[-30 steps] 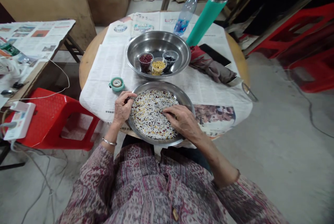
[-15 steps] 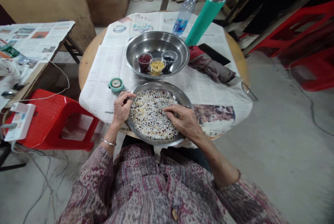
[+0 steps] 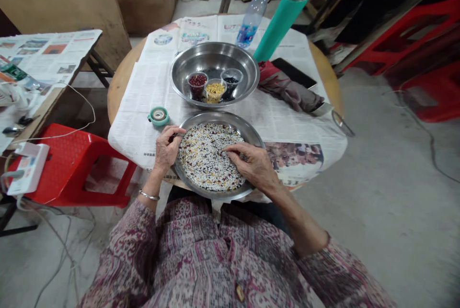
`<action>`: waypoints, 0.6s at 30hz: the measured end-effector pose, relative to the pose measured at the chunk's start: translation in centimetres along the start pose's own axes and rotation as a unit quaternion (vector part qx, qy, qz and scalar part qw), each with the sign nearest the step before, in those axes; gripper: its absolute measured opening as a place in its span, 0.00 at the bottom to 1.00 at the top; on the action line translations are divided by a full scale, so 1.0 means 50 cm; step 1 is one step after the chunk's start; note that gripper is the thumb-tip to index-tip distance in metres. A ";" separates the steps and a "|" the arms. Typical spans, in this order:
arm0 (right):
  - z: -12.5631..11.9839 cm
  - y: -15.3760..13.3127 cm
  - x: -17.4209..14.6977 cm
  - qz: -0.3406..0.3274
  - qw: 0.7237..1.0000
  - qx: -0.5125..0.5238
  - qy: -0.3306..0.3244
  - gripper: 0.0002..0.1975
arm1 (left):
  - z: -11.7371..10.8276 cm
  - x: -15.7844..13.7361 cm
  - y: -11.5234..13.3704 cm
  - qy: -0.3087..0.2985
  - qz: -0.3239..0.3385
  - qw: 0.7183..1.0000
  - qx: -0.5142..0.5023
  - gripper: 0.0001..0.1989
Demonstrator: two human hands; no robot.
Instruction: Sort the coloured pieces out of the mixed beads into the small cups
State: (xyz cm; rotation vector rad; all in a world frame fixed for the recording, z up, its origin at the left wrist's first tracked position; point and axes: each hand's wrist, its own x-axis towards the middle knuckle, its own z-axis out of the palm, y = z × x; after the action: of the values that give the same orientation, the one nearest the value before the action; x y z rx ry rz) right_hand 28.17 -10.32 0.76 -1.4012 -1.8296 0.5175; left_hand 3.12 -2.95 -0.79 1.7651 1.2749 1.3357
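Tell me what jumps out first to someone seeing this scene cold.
A steel pan of mixed grains sits at the table's near edge, the left hand gripping its rim and the right hand resting in the grains. Behind it, a steel bowl holds three small cups.

Steel pan (image 3: 251, 131): round, shallow, shiny, flat on newspaper at near edge of counter, just near of second steel basin. Mixed grains (image 3: 204, 154): white rice-like kernels speckled with red, yellow, black bits, spread in thin even layer over pan floor, far rim strip bare.
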 end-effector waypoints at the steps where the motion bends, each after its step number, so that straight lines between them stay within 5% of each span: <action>1: 0.000 0.000 0.000 0.000 1.000 0.000 0.001 0.09 | 0.000 0.000 0.000 -0.001 -0.001 1.000 0.002 0.12; 18: 0.001 0.002 -0.001 0.000 1.000 -0.025 -0.013 0.09 | 0.000 -0.001 0.002 0.001 -0.005 1.000 -0.009 0.12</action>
State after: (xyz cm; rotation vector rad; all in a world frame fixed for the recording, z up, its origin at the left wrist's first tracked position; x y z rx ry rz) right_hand 28.19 -10.33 0.62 -1.4331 -1.8755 0.4955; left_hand 3.16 -3.04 -0.74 1.7444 1.2672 1.3403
